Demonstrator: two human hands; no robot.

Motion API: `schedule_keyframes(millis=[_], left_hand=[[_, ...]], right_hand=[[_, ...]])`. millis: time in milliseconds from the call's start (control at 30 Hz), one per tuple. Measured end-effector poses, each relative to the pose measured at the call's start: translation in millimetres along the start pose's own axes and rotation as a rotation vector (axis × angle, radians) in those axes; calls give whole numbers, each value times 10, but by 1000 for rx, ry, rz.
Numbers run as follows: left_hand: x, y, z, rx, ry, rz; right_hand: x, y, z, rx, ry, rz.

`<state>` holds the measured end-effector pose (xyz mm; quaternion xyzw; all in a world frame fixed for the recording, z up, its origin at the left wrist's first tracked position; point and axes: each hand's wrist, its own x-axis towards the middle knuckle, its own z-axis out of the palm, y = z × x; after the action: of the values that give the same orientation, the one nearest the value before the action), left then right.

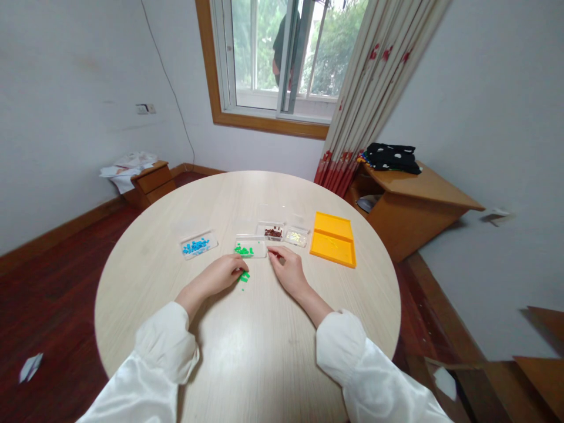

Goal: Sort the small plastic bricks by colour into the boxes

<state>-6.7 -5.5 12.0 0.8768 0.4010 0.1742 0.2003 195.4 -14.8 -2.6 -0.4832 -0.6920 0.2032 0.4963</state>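
My left hand (225, 272) is curled down over a few small green pieces (244, 276) lying on the table. Its fingertips are pressed together, and whatever they hold is hidden. In front of it stands a clear plastic box (258, 254) with more green pieces (243, 250) in its left part. My right hand (287, 268) is at that box's right end, fingers bent and closed. Whether those fingertips grip the box or a small piece, I cannot tell.
Behind are clear boxes of dark brown pieces (274, 233) and pale yellow pieces (295, 237). A box of blue pieces (196, 246) stands left, an open orange-yellow case (332, 257) right. All rest on the round table (264, 352). Outside the window is a person (282, 47).
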Motion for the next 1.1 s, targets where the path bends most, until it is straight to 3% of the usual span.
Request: schedule_keyframes(millis=[100, 267, 533, 667, 833, 1100], left_hand=[[3, 32, -14, 0, -19, -8], [-3, 76, -14, -18, -9, -3], [-20, 99, -3, -72, 10, 9], [-14, 119, 3, -130, 55, -34], [9, 168, 18, -253, 157, -61], [51, 263, 34, -427, 275, -120]], right_hand=[[2, 56, 43, 44, 15, -16], [-27, 85, 99, 55, -99, -60], [-43, -11, 36, 24, -100, -106], [-76, -98, 28, 43, -181, -107], [-118, -213, 32, 127, -321, -27], [-113, -191, 53, 167, -277, 114]])
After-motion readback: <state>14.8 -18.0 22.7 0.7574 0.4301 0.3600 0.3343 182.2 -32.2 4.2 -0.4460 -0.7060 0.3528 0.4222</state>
